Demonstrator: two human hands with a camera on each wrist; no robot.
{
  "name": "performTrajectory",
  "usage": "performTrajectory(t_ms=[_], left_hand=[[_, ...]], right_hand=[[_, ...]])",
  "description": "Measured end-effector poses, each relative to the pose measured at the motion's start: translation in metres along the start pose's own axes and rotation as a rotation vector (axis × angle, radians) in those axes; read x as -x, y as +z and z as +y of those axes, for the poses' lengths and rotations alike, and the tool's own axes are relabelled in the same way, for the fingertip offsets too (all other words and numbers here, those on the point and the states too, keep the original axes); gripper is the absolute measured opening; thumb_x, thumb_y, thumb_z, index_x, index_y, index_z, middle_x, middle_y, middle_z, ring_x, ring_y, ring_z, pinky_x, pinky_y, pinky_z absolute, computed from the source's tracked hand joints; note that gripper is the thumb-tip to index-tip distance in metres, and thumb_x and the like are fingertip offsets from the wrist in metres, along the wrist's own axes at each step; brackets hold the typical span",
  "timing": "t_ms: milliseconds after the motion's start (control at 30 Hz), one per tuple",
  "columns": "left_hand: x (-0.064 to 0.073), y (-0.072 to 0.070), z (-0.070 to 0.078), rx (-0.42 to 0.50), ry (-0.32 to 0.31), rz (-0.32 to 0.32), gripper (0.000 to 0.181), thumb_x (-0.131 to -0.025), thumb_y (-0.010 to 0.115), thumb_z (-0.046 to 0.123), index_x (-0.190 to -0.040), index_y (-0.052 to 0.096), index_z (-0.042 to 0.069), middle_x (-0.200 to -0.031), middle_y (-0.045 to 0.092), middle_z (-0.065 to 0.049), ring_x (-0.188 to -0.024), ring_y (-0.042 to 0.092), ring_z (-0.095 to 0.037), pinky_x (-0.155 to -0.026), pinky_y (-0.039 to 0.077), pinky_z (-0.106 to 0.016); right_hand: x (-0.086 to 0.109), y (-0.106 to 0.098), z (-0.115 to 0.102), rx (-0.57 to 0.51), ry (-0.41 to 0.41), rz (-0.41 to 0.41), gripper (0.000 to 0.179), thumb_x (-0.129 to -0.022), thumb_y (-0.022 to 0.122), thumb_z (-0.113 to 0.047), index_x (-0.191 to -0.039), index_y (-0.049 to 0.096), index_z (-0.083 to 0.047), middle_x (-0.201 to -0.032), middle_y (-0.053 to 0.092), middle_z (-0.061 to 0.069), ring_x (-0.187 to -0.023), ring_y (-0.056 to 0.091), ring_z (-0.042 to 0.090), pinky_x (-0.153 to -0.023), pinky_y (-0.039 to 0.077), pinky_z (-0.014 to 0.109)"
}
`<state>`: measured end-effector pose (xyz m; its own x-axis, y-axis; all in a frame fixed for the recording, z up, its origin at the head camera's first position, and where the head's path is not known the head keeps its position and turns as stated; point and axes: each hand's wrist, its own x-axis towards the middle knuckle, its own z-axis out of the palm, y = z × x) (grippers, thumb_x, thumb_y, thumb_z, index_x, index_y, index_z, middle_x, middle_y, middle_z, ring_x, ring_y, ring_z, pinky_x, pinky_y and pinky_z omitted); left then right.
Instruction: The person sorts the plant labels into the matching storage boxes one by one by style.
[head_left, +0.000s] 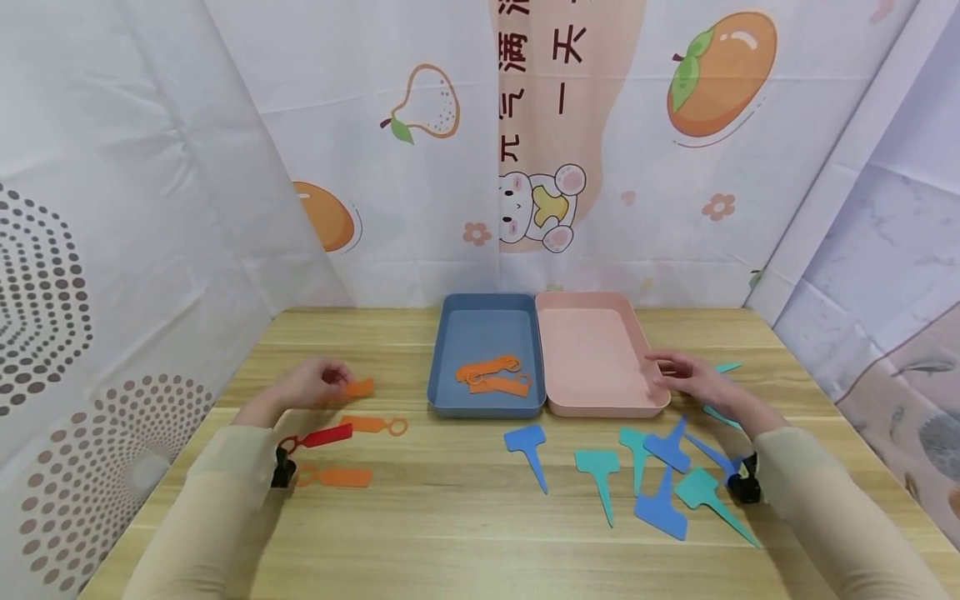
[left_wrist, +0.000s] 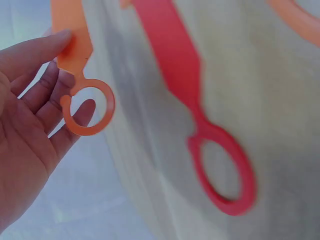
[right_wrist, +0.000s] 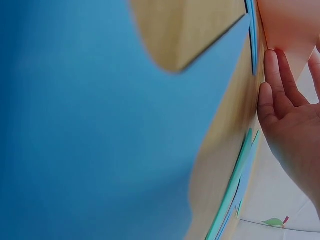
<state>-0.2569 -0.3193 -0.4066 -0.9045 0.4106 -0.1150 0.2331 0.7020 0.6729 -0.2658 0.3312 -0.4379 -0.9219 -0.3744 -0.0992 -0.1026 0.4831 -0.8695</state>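
My left hand [head_left: 321,385] is at the left of the table and pinches an orange plant tag with a ring end [left_wrist: 75,47] between thumb and fingers; the open ring hangs below the fingertips in the left wrist view. Just in front of that hand lie a red ring tag [head_left: 330,435] and orange ring tags [head_left: 347,477]. My right hand [head_left: 697,379] is at the right wall of the pink tray [head_left: 592,350], its fingers extended and relaxed, holding nothing. Blue and teal T-shaped plant labels, such as the blue label [head_left: 660,507], lie in front of it.
A blue tray [head_left: 487,325] stands left of the pink one, side by side at the back of the table, with several orange ring tags [head_left: 498,385] inside. A printed curtain [head_left: 397,208] hangs behind. Another teal label [head_left: 726,367] lies behind the right hand.
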Motion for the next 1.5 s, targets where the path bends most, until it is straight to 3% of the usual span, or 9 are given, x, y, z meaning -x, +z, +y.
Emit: performTrajectory(t_ms=[200, 400, 600, 700, 900, 1167, 1500], left_hand=[[-0.010, -0.004, 0.015, 0.042, 0.077, 0.074, 0.008, -0.091, 0.063, -0.005, -0.099, 0.064, -0.005, -0.088, 0.062, -0.010, -0.079, 0.055, -0.022, -0.068, 0.050, -0.031], [-0.020, -0.007, 0.033, 0.061, 0.126, 0.103, 0.012, -0.092, 0.063, -0.003, -0.104, 0.063, -0.005, -0.090, 0.063, -0.012, -0.081, 0.059, -0.023, -0.066, 0.052, -0.030], [-0.035, -0.010, 0.056, 0.012, 0.141, 0.104, 0.012, -0.093, 0.062, 0.000, -0.105, 0.066, -0.002, -0.090, 0.062, -0.009, -0.081, 0.056, -0.023, -0.066, 0.050, -0.027], [-0.044, -0.010, 0.068, 0.001, 0.154, 0.093, 0.012, -0.094, 0.062, 0.001, -0.104, 0.066, 0.000, -0.090, 0.062, -0.009, -0.080, 0.056, -0.025, -0.065, 0.050, -0.029], [-0.059, -0.009, 0.093, 0.001, 0.149, 0.040, 0.012, -0.094, 0.062, 0.005, -0.106, 0.066, 0.003, -0.091, 0.062, -0.009, -0.080, 0.058, -0.027, -0.064, 0.050, -0.034], [-0.087, -0.003, 0.116, -0.058, 0.219, 0.035, 0.011, -0.093, 0.063, 0.002, -0.104, 0.066, 0.002, -0.089, 0.062, -0.008, -0.079, 0.057, -0.023, -0.070, 0.049, -0.034], [-0.116, 0.017, 0.141, -0.054, 0.231, -0.008, 0.017, -0.094, 0.059, 0.000, -0.110, 0.067, 0.001, -0.096, 0.065, -0.010, -0.083, 0.061, -0.022, -0.074, 0.050, -0.034]], right_hand=[[0.001, 0.001, 0.001, -0.006, -0.002, -0.001, 0.057, -0.099, 0.059, -0.020, -0.145, 0.036, 0.005, -0.144, 0.036, 0.033, -0.132, 0.032, 0.047, -0.101, 0.035, 0.050], [0.001, 0.001, 0.002, -0.010, -0.002, -0.003, 0.057, -0.098, 0.060, -0.020, -0.145, 0.037, 0.005, -0.144, 0.036, 0.032, -0.132, 0.032, 0.047, -0.096, 0.040, 0.030], [0.001, 0.002, 0.003, -0.008, -0.007, -0.005, 0.057, -0.099, 0.059, -0.020, -0.145, 0.036, 0.006, -0.145, 0.034, 0.033, -0.133, 0.030, 0.049, -0.102, 0.034, 0.052], [0.000, 0.002, 0.003, -0.008, -0.007, -0.007, 0.058, -0.099, 0.058, -0.020, -0.145, 0.036, 0.006, -0.145, 0.034, 0.033, -0.133, 0.030, 0.049, -0.102, 0.032, 0.058], [0.001, 0.002, 0.003, -0.014, -0.006, -0.009, 0.058, -0.099, 0.058, -0.020, -0.146, 0.035, 0.005, -0.145, 0.034, 0.033, -0.133, 0.029, 0.049, -0.103, 0.031, 0.058], [0.001, 0.002, 0.004, -0.029, -0.014, -0.012, 0.058, -0.100, 0.057, -0.020, -0.147, 0.034, 0.004, -0.145, 0.035, 0.032, -0.133, 0.030, 0.048, -0.104, 0.029, 0.060], [0.001, 0.001, 0.001, -0.014, -0.011, -0.006, 0.058, -0.099, 0.058, -0.020, -0.147, 0.035, 0.003, -0.144, 0.035, 0.032, -0.133, 0.031, 0.047, -0.103, 0.031, 0.057]])
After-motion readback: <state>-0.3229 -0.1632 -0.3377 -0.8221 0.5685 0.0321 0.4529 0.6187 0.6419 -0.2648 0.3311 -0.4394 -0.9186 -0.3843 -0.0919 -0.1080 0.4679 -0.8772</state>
